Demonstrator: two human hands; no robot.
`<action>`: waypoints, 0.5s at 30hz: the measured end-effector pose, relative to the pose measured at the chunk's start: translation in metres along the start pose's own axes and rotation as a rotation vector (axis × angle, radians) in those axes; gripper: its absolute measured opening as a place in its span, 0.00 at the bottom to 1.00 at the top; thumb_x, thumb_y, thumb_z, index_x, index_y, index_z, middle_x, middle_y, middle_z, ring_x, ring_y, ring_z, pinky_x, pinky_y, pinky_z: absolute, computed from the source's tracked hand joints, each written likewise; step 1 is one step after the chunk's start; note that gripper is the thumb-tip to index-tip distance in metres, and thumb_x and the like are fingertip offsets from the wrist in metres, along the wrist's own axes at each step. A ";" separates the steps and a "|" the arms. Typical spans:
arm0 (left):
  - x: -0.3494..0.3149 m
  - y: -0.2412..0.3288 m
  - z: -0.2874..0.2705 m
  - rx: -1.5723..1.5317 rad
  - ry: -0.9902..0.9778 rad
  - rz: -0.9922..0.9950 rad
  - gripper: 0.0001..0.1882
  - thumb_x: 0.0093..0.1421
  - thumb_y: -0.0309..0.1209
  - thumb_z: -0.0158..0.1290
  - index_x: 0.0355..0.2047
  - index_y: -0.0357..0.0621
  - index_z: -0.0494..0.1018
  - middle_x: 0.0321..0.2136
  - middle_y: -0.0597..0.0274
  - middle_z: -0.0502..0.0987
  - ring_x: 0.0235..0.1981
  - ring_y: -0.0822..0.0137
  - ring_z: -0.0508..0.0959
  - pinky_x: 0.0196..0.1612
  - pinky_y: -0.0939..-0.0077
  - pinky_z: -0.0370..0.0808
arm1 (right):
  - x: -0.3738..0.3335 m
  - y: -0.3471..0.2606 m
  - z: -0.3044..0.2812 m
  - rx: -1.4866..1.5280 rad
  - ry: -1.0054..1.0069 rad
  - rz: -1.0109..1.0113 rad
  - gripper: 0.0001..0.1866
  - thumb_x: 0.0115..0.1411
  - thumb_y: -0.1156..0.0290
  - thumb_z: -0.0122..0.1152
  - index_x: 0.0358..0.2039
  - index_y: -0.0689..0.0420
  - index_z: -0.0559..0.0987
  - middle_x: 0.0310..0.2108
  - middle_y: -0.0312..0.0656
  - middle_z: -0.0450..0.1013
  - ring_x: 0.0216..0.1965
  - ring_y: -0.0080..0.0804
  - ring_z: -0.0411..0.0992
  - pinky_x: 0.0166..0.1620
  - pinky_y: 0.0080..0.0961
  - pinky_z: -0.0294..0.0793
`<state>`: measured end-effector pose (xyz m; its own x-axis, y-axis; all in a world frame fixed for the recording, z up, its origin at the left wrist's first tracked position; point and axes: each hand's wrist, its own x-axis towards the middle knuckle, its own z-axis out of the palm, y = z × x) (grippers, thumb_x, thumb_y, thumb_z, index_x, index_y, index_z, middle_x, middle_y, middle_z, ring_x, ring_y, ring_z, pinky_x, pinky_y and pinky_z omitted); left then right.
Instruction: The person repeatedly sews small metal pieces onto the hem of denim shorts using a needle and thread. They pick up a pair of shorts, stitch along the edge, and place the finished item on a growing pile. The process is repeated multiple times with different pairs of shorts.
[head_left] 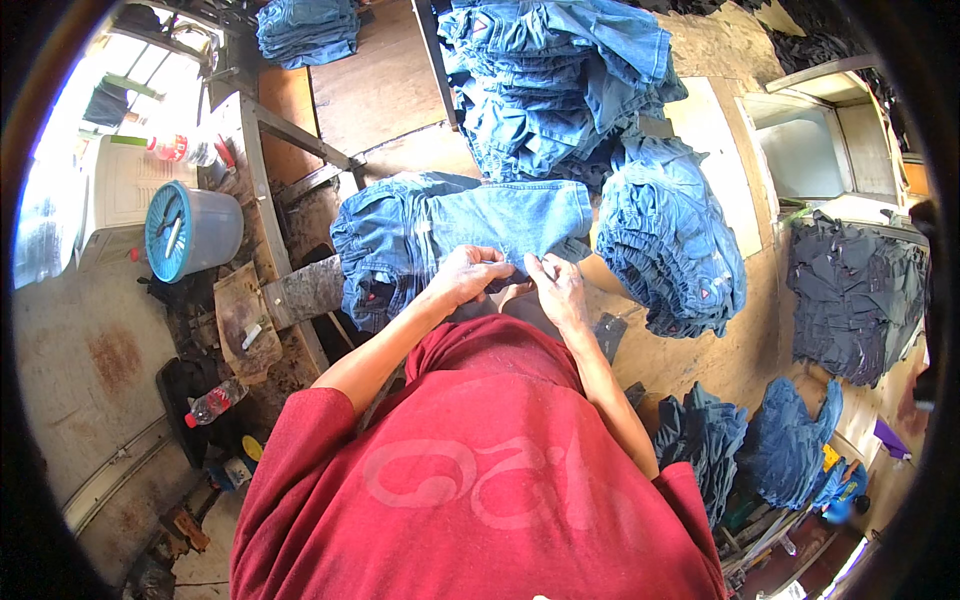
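A blue denim garment [510, 215] lies laid out in front of me, its near edge at my fingers. My left hand [468, 274] pinches that edge, thumb against fingertips. Close beside it my right hand [560, 292] also grips the edge between thumb and fingers. What exactly lies between the fingertips is too small to tell. Under the garment's left part are more folded denim pieces [365, 240]. Just right of my hands sits a bundle of denim garments with gathered elastic waists [670, 240].
A tall denim stack [560, 80] stands beyond the garment. Dark garments [860, 300] are piled at the right, more denim [790, 440] at lower right. At left are a bucket with a blue rim [205, 230], a metal frame [262, 200] and a bottle [215, 402].
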<state>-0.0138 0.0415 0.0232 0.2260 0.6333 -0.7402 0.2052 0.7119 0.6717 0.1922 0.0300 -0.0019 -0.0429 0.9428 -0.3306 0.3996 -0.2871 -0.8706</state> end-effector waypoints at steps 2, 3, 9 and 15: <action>-0.001 -0.003 0.004 -0.022 0.051 0.029 0.12 0.67 0.39 0.60 0.33 0.43 0.80 0.22 0.72 0.74 0.16 0.82 0.66 0.20 0.81 0.65 | 0.000 -0.002 -0.002 0.017 -0.016 0.008 0.27 0.70 0.58 0.65 0.21 0.62 0.69 0.17 0.37 0.59 0.23 0.23 0.56 0.28 0.33 0.60; -0.002 -0.006 0.006 -0.030 0.077 0.029 0.12 0.67 0.39 0.60 0.33 0.44 0.80 0.21 0.73 0.73 0.16 0.82 0.66 0.20 0.81 0.65 | 0.000 -0.003 -0.003 0.029 -0.030 0.018 0.26 0.70 0.58 0.65 0.21 0.62 0.69 0.17 0.37 0.59 0.23 0.23 0.56 0.28 0.33 0.60; 0.000 -0.012 0.000 -0.363 0.029 -0.039 0.11 0.65 0.38 0.61 0.29 0.45 0.79 0.20 0.73 0.72 0.15 0.80 0.66 0.19 0.80 0.65 | 0.002 -0.004 -0.005 0.009 -0.029 0.047 0.26 0.70 0.57 0.65 0.21 0.63 0.72 0.17 0.36 0.61 0.23 0.23 0.56 0.28 0.33 0.60; 0.004 -0.010 0.004 -0.125 0.031 0.012 0.09 0.64 0.36 0.62 0.30 0.45 0.79 0.22 0.73 0.73 0.16 0.80 0.65 0.20 0.79 0.66 | 0.002 -0.004 -0.007 -0.029 -0.048 0.001 0.26 0.69 0.57 0.66 0.20 0.62 0.71 0.17 0.34 0.59 0.23 0.20 0.55 0.27 0.31 0.57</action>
<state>-0.0108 0.0355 0.0134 0.1976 0.6494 -0.7343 0.0819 0.7355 0.6725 0.1967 0.0339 0.0034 -0.0862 0.9330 -0.3493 0.4258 -0.2825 -0.8596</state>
